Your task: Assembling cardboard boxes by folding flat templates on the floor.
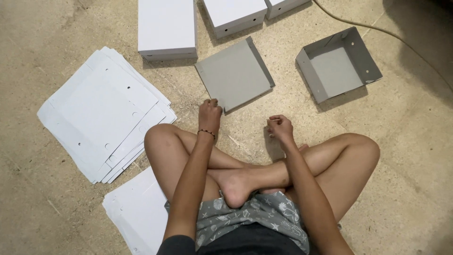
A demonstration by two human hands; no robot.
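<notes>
I sit cross-legged on a beige floor. My left hand (209,113) rests knuckles-down on the floor, fingers curled, just touching the near corner of a grey box lid (234,73) lying inside-up. My right hand (280,126) hovers over the floor in a loose fist, a thin pale object possibly pinched in it; too small to tell. A grey open box base (362,61) stands to the far right, out of reach of both hands.
A fanned stack of flat white die-cut cardboard sheets (101,111) lies at left, a second stack (137,212) by my left thigh. Finished white boxes (166,28) (236,14) line the top edge. A cable (377,29) crosses the upper right.
</notes>
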